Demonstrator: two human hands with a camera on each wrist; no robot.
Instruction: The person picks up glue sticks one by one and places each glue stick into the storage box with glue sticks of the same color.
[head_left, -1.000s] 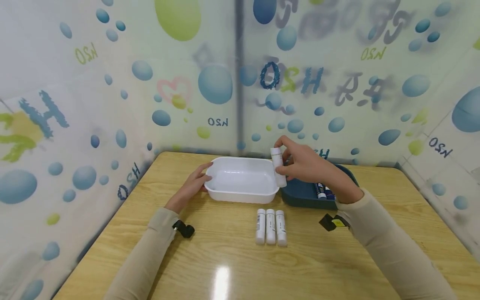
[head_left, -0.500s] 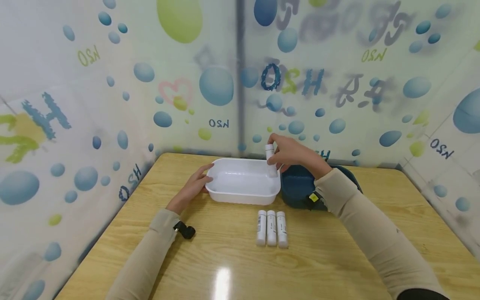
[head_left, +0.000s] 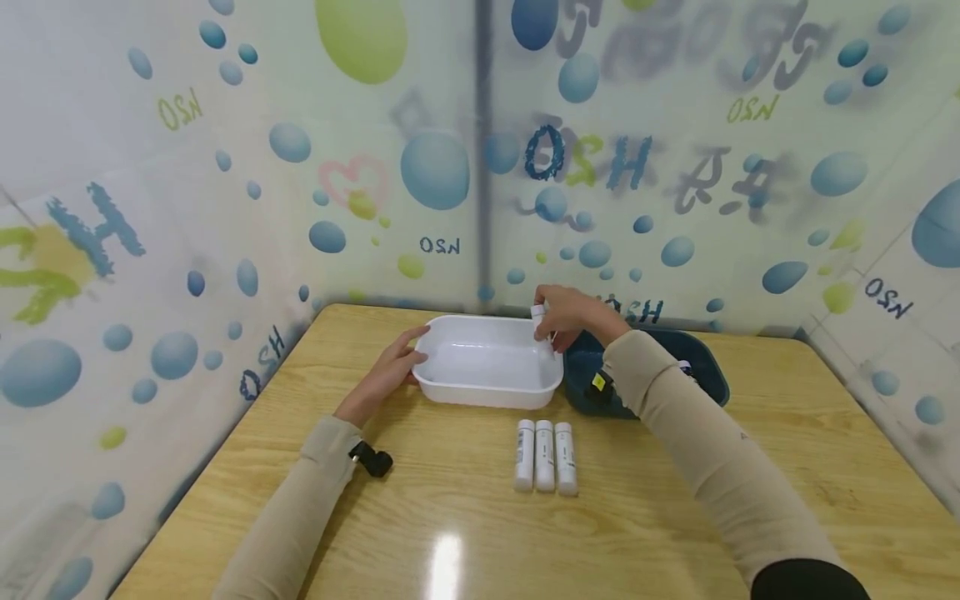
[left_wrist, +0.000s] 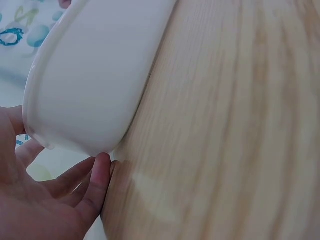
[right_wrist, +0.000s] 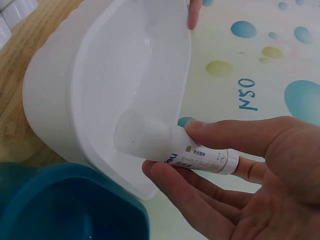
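Observation:
A white oblong tray (head_left: 480, 397) stands near the table's back edge. My left hand (head_left: 384, 373) holds its left end, with fingertips over the rim and others against the lower corner, as the left wrist view shows. At the tray's right end, my right hand (head_left: 572, 313) pinches a white labelled tube (right_wrist: 200, 156) between thumb and fingers. One end of that tube is wide and translucent, and it points down over the tray's inside. I cannot tell whether it touches the tray floor. Three similar white tubes (head_left: 544, 456) lie side by side in front of the tray.
A dark blue bin (head_left: 711, 398) sits right beside the tray, partly hidden under the right forearm. Small items (head_left: 686, 367) show inside it. The wooden table (head_left: 360, 533) meets patterned walls behind and at the sides.
My right hand has carried the tube left from the gap between bin and tray, then lowered it at the tray's right end. The left hand stays on the tray.

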